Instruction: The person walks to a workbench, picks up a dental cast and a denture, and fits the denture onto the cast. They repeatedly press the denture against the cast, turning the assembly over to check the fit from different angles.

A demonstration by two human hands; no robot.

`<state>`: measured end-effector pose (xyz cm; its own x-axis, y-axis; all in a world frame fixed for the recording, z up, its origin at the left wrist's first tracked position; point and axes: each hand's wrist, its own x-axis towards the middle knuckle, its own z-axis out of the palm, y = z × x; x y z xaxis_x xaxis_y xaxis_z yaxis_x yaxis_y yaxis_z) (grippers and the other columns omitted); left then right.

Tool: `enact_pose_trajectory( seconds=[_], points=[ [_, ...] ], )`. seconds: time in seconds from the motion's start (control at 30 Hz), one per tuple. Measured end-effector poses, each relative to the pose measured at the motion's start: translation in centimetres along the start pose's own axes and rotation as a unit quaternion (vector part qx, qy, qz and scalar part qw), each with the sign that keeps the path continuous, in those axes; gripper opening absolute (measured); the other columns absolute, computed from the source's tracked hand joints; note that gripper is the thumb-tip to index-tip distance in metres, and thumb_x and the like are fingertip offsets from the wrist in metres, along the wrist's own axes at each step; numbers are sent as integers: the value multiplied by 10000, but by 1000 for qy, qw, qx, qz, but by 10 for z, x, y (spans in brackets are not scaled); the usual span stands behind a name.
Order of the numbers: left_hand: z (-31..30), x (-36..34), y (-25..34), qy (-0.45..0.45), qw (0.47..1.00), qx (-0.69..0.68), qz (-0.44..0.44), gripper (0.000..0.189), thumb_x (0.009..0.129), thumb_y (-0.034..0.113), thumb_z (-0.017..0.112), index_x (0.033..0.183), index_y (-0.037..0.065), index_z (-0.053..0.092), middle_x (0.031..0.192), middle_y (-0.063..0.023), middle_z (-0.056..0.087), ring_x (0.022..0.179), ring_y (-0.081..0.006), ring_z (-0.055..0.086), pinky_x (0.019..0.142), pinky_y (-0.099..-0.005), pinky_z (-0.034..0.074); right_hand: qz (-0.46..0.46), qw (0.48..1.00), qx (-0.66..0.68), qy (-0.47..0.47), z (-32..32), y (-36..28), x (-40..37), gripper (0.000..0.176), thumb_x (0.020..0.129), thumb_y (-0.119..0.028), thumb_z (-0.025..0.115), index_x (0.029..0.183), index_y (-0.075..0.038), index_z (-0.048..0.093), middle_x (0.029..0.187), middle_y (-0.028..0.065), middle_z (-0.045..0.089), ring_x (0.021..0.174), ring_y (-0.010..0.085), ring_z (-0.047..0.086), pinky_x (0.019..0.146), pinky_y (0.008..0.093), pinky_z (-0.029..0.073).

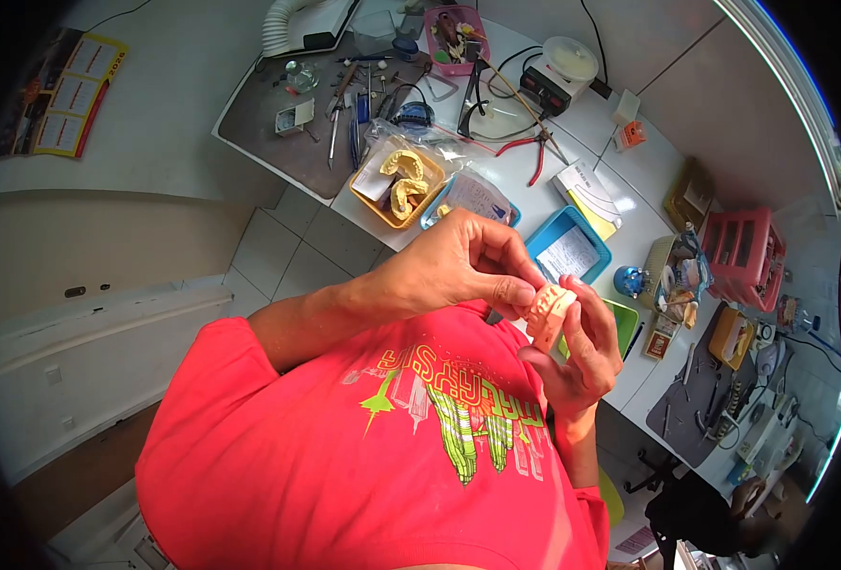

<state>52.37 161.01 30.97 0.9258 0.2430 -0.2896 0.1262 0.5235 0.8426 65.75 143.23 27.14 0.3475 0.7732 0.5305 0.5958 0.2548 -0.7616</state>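
Observation:
A dental cast (547, 318) with a row of pale teeth and a pinkish base is held up in front of my red shirt. My right hand (582, 351) grips its right side, with the thumb below and the fingers behind. From the left, my left hand (472, 266) closes on the cast's other side, thumb and fingertips pressed at the teeth. Any small piece between those fingertips is hidden. Just beyond the hands is a blue tray (599, 239) with a written paper slip in it.
On the bench, a yellow basket (390, 215) holds yellowish dental casts. Red-handled pliers (537, 161), a white-and-yellow box (586, 195) and a pink basket (474, 68) lie farther back. At right are a red plastic rack (743, 252) and a blue jar (631, 280).

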Motion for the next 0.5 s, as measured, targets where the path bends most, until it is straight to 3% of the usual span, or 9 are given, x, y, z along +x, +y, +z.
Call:
enact_pose_trajectory(
  seconds=[0.17,0.23,0.5],
  points=[
    [-1,2,-3,-7,1000,-29,-10,243,862,127,735,997,-46,634,915,-105,693,816,-151,687,736,-262,587,23,1000,19,5,0,-4,5,629,664,-326,847,1166,-2,651,1212,245,595,1113,371,616,912,443,547],
    [-2,3,-8,3,995,-91,-31,199,861,61,718,999,-46,623,926,-125,680,849,-174,692,776,-298,596,30,999,21,4,0,-4,5,653,659,-332,849,1181,5,645,1207,247,597,1110,368,617,913,441,546],
    [2,2,-6,30,998,-47,-25,228,867,94,719,1021,-33,608,984,-117,661,902,-158,666,805,-288,582,37,999,-32,-8,-2,-7,11,659,641,-273,877,1185,18,645,1181,230,619,1085,344,632,866,402,562]
  ],
)
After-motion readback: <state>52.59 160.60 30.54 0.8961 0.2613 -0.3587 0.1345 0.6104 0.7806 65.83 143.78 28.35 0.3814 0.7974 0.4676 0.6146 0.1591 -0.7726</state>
